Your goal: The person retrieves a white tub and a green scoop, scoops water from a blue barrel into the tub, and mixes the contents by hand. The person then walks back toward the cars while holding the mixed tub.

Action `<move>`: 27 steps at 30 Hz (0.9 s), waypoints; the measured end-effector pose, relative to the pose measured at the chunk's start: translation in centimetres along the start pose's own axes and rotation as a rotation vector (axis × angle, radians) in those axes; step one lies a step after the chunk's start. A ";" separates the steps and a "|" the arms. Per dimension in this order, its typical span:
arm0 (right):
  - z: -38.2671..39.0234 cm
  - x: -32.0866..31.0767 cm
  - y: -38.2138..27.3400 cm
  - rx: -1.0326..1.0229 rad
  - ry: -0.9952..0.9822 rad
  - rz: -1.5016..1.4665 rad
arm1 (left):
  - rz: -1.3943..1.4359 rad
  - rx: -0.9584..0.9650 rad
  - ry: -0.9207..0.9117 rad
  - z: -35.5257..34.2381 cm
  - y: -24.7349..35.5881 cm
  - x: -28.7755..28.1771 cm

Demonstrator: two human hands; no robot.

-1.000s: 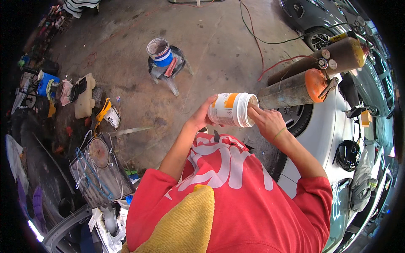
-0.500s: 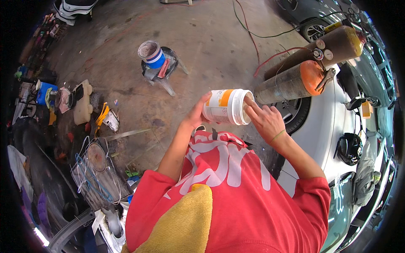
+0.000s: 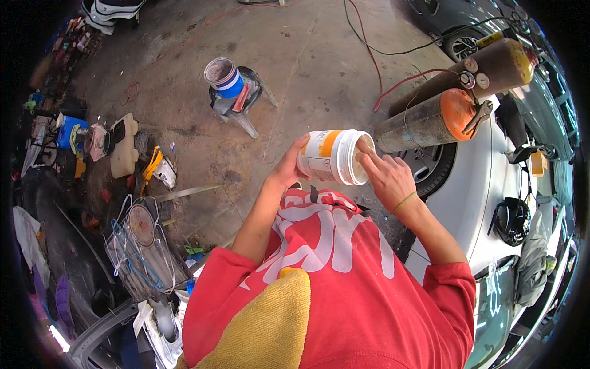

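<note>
A white plastic tub [image 3: 322, 161] with an orange and white label lies tipped on its side in front of my chest. My left hand [image 3: 291, 161] is wrapped round its base end. The open, threaded mouth faces right and shows a pale inside. My right hand [image 3: 387, 178] is at that mouth, its fingers bent and the foremost ones reaching in past the rim. Their tips and the thumb are mostly hidden, so whatever they may pinch cannot be made out. A yellow cloth [image 3: 264, 326] hangs over the front of my red shirt.
Ahead, a dark stool [image 3: 251, 101] carries a blue and white bucket [image 3: 228, 83] and a red block-like thing [image 3: 242, 97]. Two gas cylinders [image 3: 418, 123] lean at the right by a white car [image 3: 467, 203]. Hoses [image 3: 369, 49] cross the floor; assorted parts [image 3: 126, 144] lie left.
My right fingers have shifted slightly at the tub's rim, and the mouth is turned a little more into view. My left hand keeps its hold. The surroundings have moved slightly in the picture.
</note>
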State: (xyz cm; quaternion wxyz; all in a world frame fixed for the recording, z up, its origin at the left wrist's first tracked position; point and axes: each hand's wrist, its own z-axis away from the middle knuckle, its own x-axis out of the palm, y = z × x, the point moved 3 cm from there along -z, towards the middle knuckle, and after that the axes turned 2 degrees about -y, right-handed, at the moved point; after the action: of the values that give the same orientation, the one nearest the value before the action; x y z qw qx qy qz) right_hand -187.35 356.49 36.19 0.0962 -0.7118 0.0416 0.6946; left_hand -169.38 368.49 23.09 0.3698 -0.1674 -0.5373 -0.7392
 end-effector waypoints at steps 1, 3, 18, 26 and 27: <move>0.1 0.5 0.0 0.018 -0.036 0.059 | 0.004 0.008 -0.002 0.0 0.1 0.2; 0.4 1.1 -0.1 0.052 -0.070 0.107 | -0.039 0.041 -0.002 0.2 0.3 0.3; 0.9 0.7 -0.7 -0.084 -0.076 0.123 | 0.046 -0.012 -0.115 1.0 -0.7 -0.9; 1.5 -0.1 -1.2 0.104 -0.242 -0.432 | -0.060 0.133 0.027 0.0 0.0 0.5; 1.6 -0.4 -1.1 0.063 -0.174 -0.520 | -0.031 0.089 -0.004 0.2 0.3 -0.8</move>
State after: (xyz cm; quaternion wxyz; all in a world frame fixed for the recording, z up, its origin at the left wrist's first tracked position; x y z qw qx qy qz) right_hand -188.75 357.89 36.64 0.2968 -0.6329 -0.1294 0.7033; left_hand -168.67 368.91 22.89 0.3644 -0.1437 -0.5730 -0.7198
